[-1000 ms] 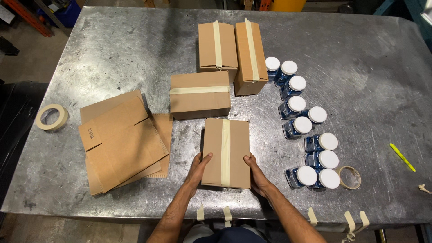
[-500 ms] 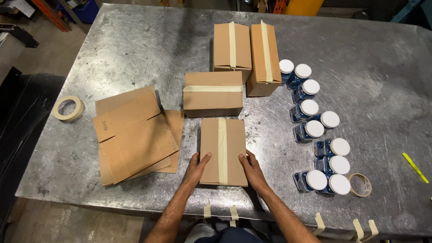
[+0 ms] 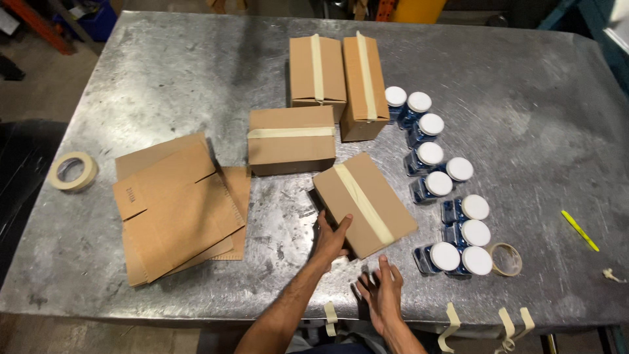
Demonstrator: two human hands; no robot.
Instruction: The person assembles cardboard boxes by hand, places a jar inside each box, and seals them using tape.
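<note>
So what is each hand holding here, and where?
Left hand grips the taped brown cardboard box at its near left edge, box tilted. Right hand is open, holding nothing.

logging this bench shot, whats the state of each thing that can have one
nearest box: taped shut, turned askew
left hand: gripping its near corner
right hand: open, off the box
three far boxes: taped shut
flat cartons: unfolded, stacked
jars: lidded
tape strips: hanging off table edge
</note>
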